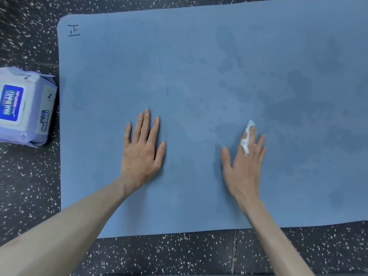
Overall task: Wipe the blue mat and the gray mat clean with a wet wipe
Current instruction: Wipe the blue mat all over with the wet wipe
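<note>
Left hand (142, 154) flat, bracing the blue mat (199, 66); right hand (244, 162), fingers straight, presses the wet wipe (246, 139): overlapping strokes should reach dry patches.

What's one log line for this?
left hand flat on blue mat | right hand presses wipe on mat | pack on floor
</note>
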